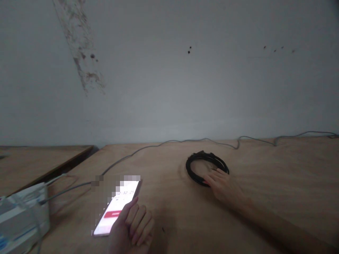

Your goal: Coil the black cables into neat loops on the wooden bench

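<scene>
From the head view: a right hand (222, 185) lies open, fingers relaxed and not clenched, across the near rim of a black ring (194, 169) on a plywood table (278, 183). The ring looks light and stiff – probably best gripped by its rim. The left hand (132, 225), fingers loosely curled and grasping nothing, sits against a lit phone (119, 208); a gray cable (185, 140) trails behind – a white box (21, 218) sits far left.

The left hand (131, 225) and the right hand (222, 187) are bare and slim, with long, tapering fingers (one right fingertip (206, 182) shows a speck of red, perhaps nail polish), and the right forearm (275, 225) is bare too.
</scene>
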Tool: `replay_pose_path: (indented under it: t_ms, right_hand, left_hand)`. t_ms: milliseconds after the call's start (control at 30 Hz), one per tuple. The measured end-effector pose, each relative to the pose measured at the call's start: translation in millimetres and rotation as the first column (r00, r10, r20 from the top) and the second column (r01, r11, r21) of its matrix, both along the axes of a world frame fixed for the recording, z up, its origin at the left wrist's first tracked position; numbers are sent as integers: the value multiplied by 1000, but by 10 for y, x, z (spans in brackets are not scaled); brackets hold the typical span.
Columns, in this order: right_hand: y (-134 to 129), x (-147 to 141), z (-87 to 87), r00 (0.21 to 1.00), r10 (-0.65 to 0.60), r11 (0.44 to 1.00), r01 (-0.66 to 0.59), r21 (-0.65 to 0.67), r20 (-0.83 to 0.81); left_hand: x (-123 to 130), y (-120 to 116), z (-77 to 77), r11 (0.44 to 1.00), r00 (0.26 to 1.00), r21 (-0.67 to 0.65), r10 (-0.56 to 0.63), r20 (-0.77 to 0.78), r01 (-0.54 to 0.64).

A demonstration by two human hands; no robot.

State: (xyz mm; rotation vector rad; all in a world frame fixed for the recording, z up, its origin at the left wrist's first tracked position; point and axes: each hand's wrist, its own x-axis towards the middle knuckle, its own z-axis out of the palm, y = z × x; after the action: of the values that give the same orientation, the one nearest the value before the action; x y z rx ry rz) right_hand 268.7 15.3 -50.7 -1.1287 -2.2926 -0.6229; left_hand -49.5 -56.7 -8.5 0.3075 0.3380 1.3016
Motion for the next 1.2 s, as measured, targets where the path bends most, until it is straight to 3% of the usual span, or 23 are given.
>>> replay_pose_path:
  t_ms: [200, 400, 600, 833, 1200]
  right_hand:
    - [5, -27, 23, 997, -81, 990, 82, -112, 17]
    - [-10, -10, -52, 993, -101, 971, 87, -224, -55]
    - [46, -23, -127, 994, -104, 958, 93, -270, -27]
    - [12, -67, -87, 999, -5, 956, -11, -292, -54]
    - [-19, -80, -73, 993, 27, 945, -63, -321, -115]
  left_hand:
    - [-2, 15, -31, 999, 1000, 26, -22, 19, 21]
    - [30, 40, -95, 998, 999, 60, 12, 33, -14]
    - [2, 35, -90, 1000, 1000, 29, -8, 2, 8]
    - [19, 15, -81, 999, 1000, 45, -8, 7, 7]
    - [4, 22, -104, 997, 1000, 71, -18, 6, 18]
